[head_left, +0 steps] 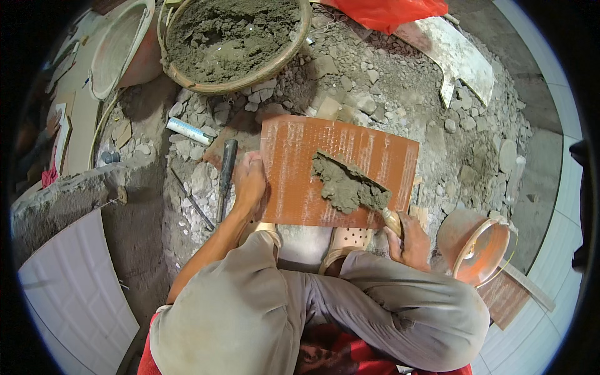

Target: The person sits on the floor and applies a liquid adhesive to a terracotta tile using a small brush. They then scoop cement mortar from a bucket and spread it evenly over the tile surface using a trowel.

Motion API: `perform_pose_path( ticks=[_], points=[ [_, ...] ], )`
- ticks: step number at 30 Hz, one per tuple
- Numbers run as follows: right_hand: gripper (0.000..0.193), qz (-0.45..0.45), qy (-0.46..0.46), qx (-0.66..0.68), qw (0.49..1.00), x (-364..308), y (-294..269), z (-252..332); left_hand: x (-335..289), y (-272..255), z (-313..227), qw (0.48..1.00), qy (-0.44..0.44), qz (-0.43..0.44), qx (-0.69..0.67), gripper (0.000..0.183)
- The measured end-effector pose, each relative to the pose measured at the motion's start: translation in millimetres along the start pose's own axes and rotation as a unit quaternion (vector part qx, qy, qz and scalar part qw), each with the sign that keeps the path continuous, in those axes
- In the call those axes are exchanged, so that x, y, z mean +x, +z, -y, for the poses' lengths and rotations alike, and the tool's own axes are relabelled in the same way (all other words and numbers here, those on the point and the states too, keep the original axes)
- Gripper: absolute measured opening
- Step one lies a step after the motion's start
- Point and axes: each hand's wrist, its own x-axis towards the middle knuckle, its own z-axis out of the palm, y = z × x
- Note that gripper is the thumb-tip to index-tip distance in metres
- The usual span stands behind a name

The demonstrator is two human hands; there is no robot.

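Observation:
A reddish-brown tile (289, 181), its ribbed back facing up, lies before me above my feet. My left hand (250, 182) is closed on its left edge. In my right hand (410, 242) is the pale handle of a trowel (392, 221), at the tile's lower right. A lump of wet grey mortar (350, 190) spreads along the trowel and over the middle of the tile. Most of the trowel's blade is hidden by the mortar; only its upper edge shows. Beside my left hand stands a dark-handled tool (227, 172), apart from the fingers.
At the top, a wide basin (250, 85) holds grey mortar, with an empty-looking pail (140, 59) to its left. Rubble (369, 103) covers the ground. A small bucket (459, 240) lies tipped at the right. White tiles (78, 294) lean at the lower left.

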Motion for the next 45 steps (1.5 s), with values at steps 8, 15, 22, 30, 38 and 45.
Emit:
perform_pose_path(
  ticks=[8,15,22,30,38,45],
  points=[
    [0.043,0.099,0.055,-0.017,0.993,5.9,-15.1,7.1,-4.8,-1.0,-3.0,0.999,-0.009,0.010,-0.034,0.023],
    [0.039,0.055,0.026,-0.005,0.998,10.9,-27.5,16.5,3.3,1.5,18.8,0.994,0.077,-0.030,0.068,0.023],
    [0.031,0.086,0.088,0.037,0.992,15.4,-34.8,15.5,-5.7,2.3,3.4,0.987,0.089,-0.034,0.128,0.028],
    [0.029,0.173,0.301,0.338,0.875,25.1,-36.7,17.6,-5.6,-1.2,-7.8,0.996,0.023,0.026,0.085,0.036],
    [0.049,0.235,0.251,0.232,0.910,3.6,-46.3,21.4,-3.0,-0.4,-7.1,0.993,0.056,0.016,0.101,0.036],
    [0.058,0.199,0.211,0.089,0.953,-21.4,-13.6,-36.8,11.5,34.6,-45.7,0.991,0.082,0.078,0.069,0.038]
  ],
)
